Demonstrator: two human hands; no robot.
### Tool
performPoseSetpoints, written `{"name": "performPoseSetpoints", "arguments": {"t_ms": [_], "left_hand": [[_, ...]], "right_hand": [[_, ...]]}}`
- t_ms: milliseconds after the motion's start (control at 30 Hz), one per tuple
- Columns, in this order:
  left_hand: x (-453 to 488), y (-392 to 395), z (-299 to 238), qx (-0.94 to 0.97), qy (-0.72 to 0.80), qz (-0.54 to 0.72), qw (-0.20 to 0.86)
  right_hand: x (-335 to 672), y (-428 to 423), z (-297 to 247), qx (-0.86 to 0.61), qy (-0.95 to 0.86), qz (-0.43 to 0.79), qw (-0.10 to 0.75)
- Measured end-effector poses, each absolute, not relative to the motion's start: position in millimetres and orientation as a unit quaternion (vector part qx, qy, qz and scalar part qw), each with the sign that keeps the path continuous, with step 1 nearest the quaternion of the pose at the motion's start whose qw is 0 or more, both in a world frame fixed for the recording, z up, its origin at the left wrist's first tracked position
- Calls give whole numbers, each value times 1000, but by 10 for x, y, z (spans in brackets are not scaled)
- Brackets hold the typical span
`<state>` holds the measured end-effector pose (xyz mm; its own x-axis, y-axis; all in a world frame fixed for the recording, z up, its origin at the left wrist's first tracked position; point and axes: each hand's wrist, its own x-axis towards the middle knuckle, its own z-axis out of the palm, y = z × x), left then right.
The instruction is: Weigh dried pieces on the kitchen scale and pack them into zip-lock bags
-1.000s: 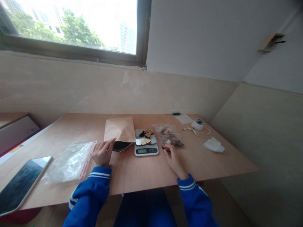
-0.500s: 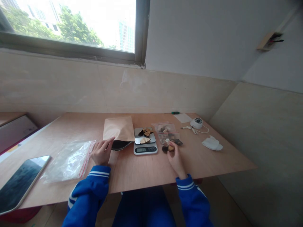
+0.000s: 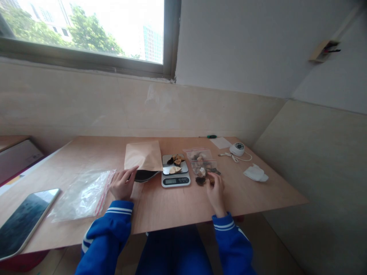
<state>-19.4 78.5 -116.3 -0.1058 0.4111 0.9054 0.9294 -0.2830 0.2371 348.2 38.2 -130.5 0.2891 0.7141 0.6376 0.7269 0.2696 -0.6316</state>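
Note:
My left hand (image 3: 123,185) is at the lower left corner of a sheet of brown paper (image 3: 143,154), its fingers closed on the edge. Under the paper shows part of a dark, curved dish (image 3: 146,175). Beside it stands a digital kitchen scale (image 3: 176,181), with several rough brown and pale chunks (image 3: 175,160) on its shiny plate. My right hand (image 3: 215,191) pinches a brown chunk (image 3: 212,181), mostly hidden by the fingers. A dark chunk (image 3: 200,181) and a whitish one (image 3: 202,172) lie just left of those fingertips.
Zip bags with chunks (image 3: 200,156) lie behind my right hand. Farther right are a white round device with a cable (image 3: 237,148) and a crumpled white tissue (image 3: 256,173). A clear zip bag (image 3: 83,194) and a tablet (image 3: 25,219) lie left. A green-handled tool (image 3: 211,136) lies at the back.
My right hand has shifted slightly right and its fingers now cover more of the brown chunk. The whitish chunk beside it shows more plainly. My left hand stays at the paper.

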Motion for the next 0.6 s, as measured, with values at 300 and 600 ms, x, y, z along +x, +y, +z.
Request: {"name": "performPoseSetpoints", "arguments": {"t_ms": [300,600], "left_hand": [[-189,779,-1138,-617,-545,-511,246],[-174,767,-1114,-619,-540,-513,248]], "right_hand": [[2653,665,-923,-508,-776,53,370],[2483,1020,-903,-525,-777,18,348]]}}
